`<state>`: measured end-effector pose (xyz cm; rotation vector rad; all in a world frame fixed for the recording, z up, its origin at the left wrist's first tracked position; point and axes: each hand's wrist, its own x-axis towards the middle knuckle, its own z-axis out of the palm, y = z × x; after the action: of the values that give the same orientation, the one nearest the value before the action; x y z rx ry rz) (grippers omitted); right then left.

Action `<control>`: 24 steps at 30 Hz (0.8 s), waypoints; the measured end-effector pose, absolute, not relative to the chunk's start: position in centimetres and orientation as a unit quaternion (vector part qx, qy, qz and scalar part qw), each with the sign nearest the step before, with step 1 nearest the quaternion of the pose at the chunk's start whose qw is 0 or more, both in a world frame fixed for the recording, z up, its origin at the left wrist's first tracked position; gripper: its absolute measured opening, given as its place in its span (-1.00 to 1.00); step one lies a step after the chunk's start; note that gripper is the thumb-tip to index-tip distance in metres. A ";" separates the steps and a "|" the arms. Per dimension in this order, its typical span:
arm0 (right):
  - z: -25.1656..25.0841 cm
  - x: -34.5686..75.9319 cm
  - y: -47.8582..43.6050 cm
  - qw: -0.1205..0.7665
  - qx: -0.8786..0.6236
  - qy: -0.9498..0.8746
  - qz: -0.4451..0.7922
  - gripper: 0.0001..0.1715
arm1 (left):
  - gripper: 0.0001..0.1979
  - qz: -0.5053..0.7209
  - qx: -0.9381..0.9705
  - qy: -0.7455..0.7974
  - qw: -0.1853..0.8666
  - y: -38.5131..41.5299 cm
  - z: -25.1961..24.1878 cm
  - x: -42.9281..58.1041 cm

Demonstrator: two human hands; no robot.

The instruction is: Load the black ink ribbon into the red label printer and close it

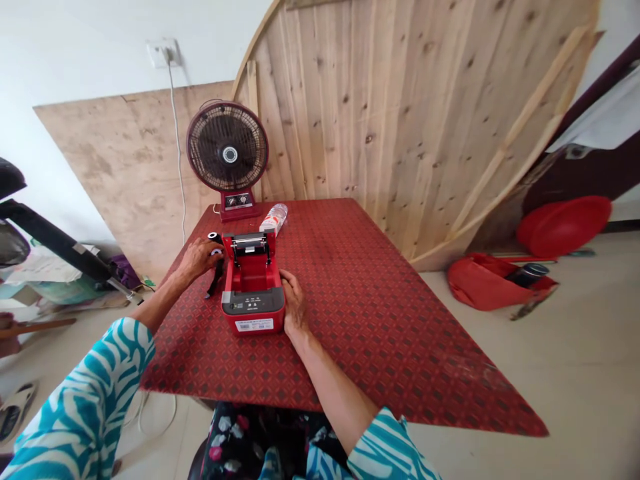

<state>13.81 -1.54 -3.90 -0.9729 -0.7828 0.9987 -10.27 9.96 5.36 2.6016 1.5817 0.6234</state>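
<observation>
Red thermal printer, lid open, was observed at frame centre on the red patterned table, black spool gripped by the curled left hand at its left side, right hand resting half-open against its right wall, holding nothing, plastic bottle lying just behind, desk fan beyond.

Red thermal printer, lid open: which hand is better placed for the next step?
Left, probably: the left hand holds a black cylindrical roll beside the open compartment of the red plastic thermal printer. The right hand rests empty against the printer's right side.
</observation>
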 end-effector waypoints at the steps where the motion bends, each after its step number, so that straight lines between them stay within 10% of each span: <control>1: -3.9 13.8 -1.5 0.698 -0.437 -0.351 0.446 -0.62 | -0.73 0.231 0.826 0.513 0.039 9.5 5.6 -10.4; 9: -3.8 13.6 -1.2 0.698 -0.431 -0.362 0.442 -0.58 | -0.39 0.476 0.616 0.530 0.335 3.2 7.2 -12.3; 24: -3.8 13.6 -1.1 0.704 -0.430 -0.383 0.415 -0.61 | -0.72 0.478 0.619 0.381 0.493 -3.2 9.1 -7.0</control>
<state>13.59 -1.10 -3.81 -0.9555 -0.8526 0.9233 -7.04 -3.17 9.12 1.5026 0.9242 1.1607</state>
